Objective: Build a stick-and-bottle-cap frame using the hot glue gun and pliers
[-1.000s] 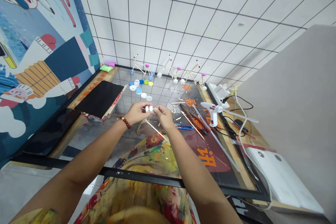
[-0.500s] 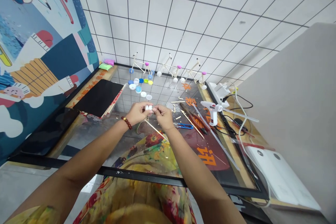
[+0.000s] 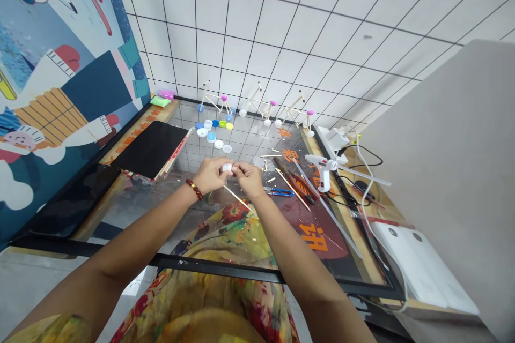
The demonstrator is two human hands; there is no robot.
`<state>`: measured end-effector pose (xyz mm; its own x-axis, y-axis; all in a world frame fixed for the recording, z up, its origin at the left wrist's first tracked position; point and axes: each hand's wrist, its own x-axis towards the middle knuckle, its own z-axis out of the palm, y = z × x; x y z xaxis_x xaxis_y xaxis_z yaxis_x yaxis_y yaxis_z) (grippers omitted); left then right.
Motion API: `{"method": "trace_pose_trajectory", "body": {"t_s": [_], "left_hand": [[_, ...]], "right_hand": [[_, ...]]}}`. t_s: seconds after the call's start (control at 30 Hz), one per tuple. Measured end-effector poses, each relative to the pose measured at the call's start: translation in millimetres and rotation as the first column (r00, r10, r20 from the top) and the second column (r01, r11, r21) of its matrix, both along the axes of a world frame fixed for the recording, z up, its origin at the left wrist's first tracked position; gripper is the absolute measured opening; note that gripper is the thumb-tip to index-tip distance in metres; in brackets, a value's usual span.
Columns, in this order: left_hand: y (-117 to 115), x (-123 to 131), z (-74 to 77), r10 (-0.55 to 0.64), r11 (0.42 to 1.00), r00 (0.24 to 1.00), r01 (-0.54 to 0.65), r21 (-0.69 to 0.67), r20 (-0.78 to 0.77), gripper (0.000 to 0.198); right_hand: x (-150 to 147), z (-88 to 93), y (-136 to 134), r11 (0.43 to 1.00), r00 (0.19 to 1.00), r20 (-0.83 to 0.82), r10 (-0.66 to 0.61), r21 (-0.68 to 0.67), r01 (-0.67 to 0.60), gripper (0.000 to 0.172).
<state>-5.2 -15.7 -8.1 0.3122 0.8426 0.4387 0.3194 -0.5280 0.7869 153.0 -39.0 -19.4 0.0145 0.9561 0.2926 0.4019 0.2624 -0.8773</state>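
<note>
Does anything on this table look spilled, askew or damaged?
Short stick scraps lie scattered beside the right hand, near the blue snips; they look untidy compared with the row of stick models. Nothing looks clearly broken.

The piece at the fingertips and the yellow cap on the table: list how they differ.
Colour: the held piece is white; the yellow cap is yellow.
Support: the held piece is gripped by the left hand; the yellow cap rests on the table.
Place: the held piece is nearer the person; the yellow cap is farther.
Both are small.

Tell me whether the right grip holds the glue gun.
No, the glue gun is well to the right of the right grip, untouched.
</note>
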Motion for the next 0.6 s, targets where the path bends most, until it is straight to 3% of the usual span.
{"method": "trace_pose_trajectory", "body": {"t_s": [0.1,0.17,0.27,0.37,0.47,0.6], "left_hand": [[1.9,3.5,-1.2,-0.019,0.986,0.986,0.046,-0.163,0.164,0.028],[4.3,6.6,-1.6,-0.024,0.949,0.938,0.13,-0.287,0.345,0.035],[7.6,9.3,-0.4,0.001,0.912,0.863,0.206,-0.355,0.505,0.051],[8.3,9.2,1.3,0.008,0.894,0.847,0.232,-0.384,0.532,0.063],[7.6,7.4,2.0,-0.022,0.891,0.869,0.241,-0.384,0.495,0.054],[9.4,3.9,1.6,-0.011,0.943,0.881,0.166,-0.288,0.472,0.045]], "right_hand": [[-0.5,0.2,0.3,1.0,1.0,-0.016,-0.017,0.024,0.017,0.023],[-0.1,-0.2,1.6,0.998,0.997,-0.071,-0.017,0.057,0.021,0.022],[1.4,-2.5,4.2,0.993,0.984,-0.177,0.024,0.12,-0.003,0.021],[3.0,-5.6,6.0,0.984,0.982,-0.182,0.051,0.179,-0.018,0.028],[4.5,-8.8,6.8,0.985,0.988,-0.144,0.054,0.172,-0.029,0.03],[6.2,-11.4,8.3,0.997,0.977,-0.213,0.028,0.082,-0.01,0.026]]}}
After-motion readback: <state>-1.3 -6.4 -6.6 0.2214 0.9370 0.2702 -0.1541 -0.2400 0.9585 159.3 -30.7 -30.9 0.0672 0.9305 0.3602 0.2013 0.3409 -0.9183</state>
